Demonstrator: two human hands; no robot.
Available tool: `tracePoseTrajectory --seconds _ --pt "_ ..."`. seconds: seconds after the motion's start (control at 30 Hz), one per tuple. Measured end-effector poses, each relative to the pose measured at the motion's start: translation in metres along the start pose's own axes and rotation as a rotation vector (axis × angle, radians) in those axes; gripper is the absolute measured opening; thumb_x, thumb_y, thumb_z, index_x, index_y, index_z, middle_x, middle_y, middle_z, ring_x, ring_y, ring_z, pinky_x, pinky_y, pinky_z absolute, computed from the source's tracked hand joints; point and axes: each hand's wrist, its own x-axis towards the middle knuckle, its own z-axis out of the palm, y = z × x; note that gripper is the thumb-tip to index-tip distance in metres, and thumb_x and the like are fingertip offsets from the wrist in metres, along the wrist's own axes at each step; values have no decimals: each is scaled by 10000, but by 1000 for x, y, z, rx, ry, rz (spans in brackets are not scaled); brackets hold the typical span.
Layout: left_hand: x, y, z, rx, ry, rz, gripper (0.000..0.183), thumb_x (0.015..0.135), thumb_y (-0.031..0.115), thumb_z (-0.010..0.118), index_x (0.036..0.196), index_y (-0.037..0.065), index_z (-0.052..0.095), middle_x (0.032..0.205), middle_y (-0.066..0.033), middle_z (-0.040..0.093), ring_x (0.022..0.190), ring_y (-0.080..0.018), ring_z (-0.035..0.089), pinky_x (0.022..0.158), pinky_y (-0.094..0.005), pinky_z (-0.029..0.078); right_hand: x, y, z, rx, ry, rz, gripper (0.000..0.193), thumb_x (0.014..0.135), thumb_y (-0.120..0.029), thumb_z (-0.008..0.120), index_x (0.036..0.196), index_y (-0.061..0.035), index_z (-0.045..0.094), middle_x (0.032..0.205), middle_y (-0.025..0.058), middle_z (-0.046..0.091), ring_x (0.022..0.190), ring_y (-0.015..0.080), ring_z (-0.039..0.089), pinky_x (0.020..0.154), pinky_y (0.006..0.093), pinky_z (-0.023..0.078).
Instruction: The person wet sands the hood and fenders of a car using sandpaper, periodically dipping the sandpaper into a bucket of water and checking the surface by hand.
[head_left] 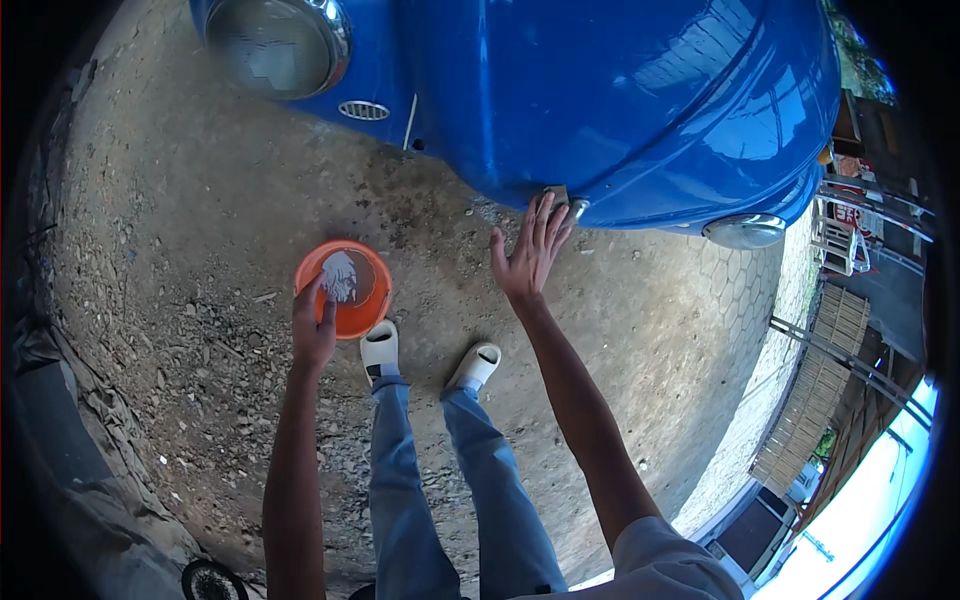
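The left hand (313, 325) grips a wet cloth (340, 275) over the orange bucket (345, 315). The right hand (530, 250), fingers spread, touches the blue car (620, 100). White shoes (380, 348) stand beside the bucket.

head cam: we look steeply down from head height | blue car (620, 90) at 12 o'clock | gravel ground (180, 300) below | fisheye, single view

Sunlit gravelly dirt ground (170, 230), bamboo fence (820, 400) at right.
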Motion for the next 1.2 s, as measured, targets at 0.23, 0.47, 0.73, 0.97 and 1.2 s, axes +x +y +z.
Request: tracePoseTrajectory --seconds 0.23,0.47,0.73,0.97,1.2 --pt "-53 -152 66 -499 276 -415 414 1038 169 535 1425 27 508 1378 -114 597 1278 -228 561 1068 -374 441 -111 -150 94 767 -700 1 776 951 -334 605 1557 22 275 1620 250 266 1510 461 193 1209 509 263" --pt "-3 -193 161 -840 384 -656 488 1043 223 502 1491 35 448 1360 -81 594 1223 -182 563 1038 -314 429 -134 -197 256 267 -910 -293 945 887 -254 696 1604 -43 117 1676 177 94 1523 422 181 1227 469 267" --pt "24 -172 162 -985 471 -893 611 1059 430 434 1529 41 393 1474 -101 521 1283 -214 538 1067 -333 403 -137 -159 295 -76 -1117 -701 739 942 -257 610 1560 -3 294 1568 239 357 1394 363 437 1158 436 368" --pt "-22 -133 128 -1034 342 -992 587 1052 469 414 1492 82 439 1394 -109 586 1214 -246 601 975 -403 453 -122 -150 221 755 -1077 37 607 882 -245 676 1413 13 534 1270 235 665 1165 334 662 1019 389 506" --pt "-15 -21 94 -1027 110 -850 535 1040 381 494 1488 92 446 1377 -103 589 1254 -252 582 1032 -400 446 -66 -134 87 924 -829 312 537 855 -123 738 1355 6 591 1269 141 663 1136 187 646 974 316 515"
